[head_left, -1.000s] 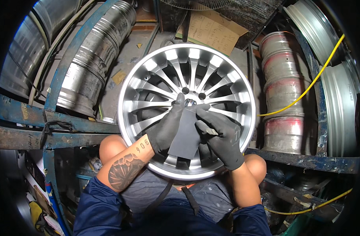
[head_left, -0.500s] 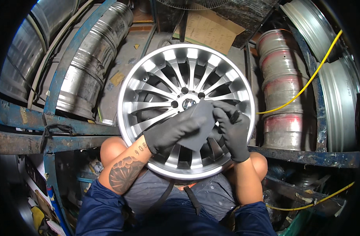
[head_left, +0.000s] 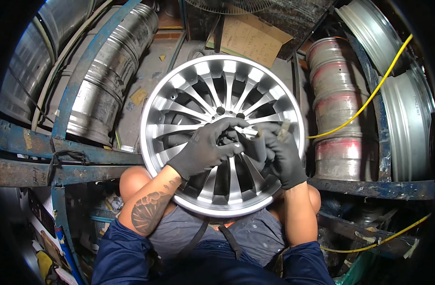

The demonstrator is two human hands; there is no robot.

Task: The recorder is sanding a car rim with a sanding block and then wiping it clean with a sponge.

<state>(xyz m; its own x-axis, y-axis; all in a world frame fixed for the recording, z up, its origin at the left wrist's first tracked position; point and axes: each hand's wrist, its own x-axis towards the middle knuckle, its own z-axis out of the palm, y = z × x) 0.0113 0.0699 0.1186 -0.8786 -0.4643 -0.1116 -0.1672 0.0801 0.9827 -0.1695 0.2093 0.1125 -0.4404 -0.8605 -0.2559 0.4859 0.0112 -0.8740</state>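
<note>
A silver multi-spoke wheel rim (head_left: 223,209) lies face up across my lap. My left hand (head_left: 205,147), in a dark glove, is curled over its hub; what its fingers hold is hidden. My gloved right hand (head_left: 285,159) grips a bent dark grey sheet (head_left: 255,151) just right of the hub. A small blurred tan strip (head_left: 284,130) shows at the top of the right fingers.
Stacks of metal rims (head_left: 103,80) at left and red-marked ones (head_left: 338,114) at right sit among blue steel rails (head_left: 23,133). A yellow hose (head_left: 376,97) crosses the right side. Cardboard (head_left: 255,38) and a wire-guarded fan (head_left: 227,5) are at the back.
My left hand has moved up to curl over the hub, away from the sheet's face. The sheet, flat earlier, is now bent and held toward the right.
</note>
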